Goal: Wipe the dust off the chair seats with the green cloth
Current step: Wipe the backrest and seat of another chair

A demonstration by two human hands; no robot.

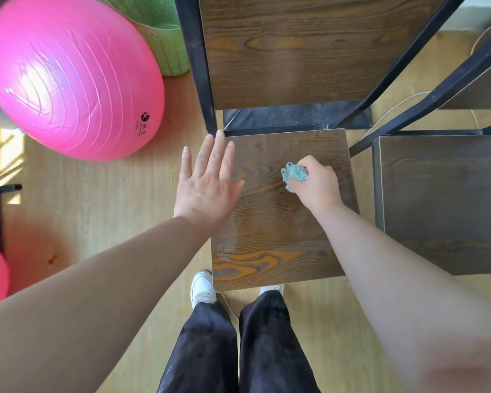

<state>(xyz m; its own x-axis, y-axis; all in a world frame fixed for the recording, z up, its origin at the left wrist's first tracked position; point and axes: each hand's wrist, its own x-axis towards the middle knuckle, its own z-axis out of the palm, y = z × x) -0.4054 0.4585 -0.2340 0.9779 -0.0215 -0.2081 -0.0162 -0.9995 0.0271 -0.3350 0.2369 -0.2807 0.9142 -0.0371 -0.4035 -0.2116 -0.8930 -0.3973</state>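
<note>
head view, looking down: the right hand (318,184) is closed around a crumpled green cloth (293,173), pressing it onto the dark wood-grain square chair seat (270,236) near its centre-right. the left hand (209,182) is open and flat, fingers spread, at the seat's left edge. a second dark wooden chair seat (448,199) stands just beside it on the right. a large pink ribbed exercise ball (68,78) and a green plastic basket (165,38) sit on the pale wooden floor (102,199) to the left.
</note>
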